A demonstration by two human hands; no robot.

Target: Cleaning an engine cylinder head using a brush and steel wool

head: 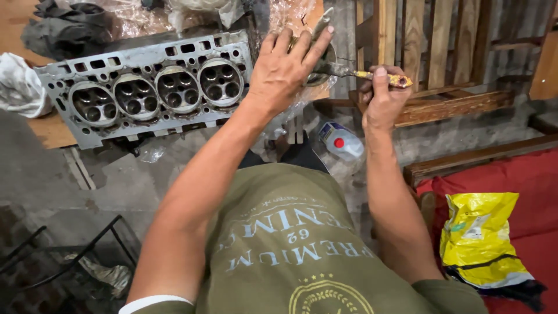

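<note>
My left hand [286,68] is wrapped over a round metal part [321,68] at the right end of a grey engine cylinder head [152,87], fingers curled on it. My right hand [381,102] grips a screwdriver [378,77] with a yellow, paint-stained handle. Its metal shaft points left and its tip reaches the round part under my left fingers. The cylinder head lies on a wooden board [55,132], showing several round combustion chambers with valve seats. Most of the round part is hidden by my left hand.
A white plastic bottle with a red cap [340,141] lies on the concrete floor. A yellow bag [479,238] rests on red cloth at the right. Wooden slatted furniture [442,52] stands behind. Rags [20,87] and crumpled plastic [139,20] surround the board; a black wire frame [64,261] sits lower left.
</note>
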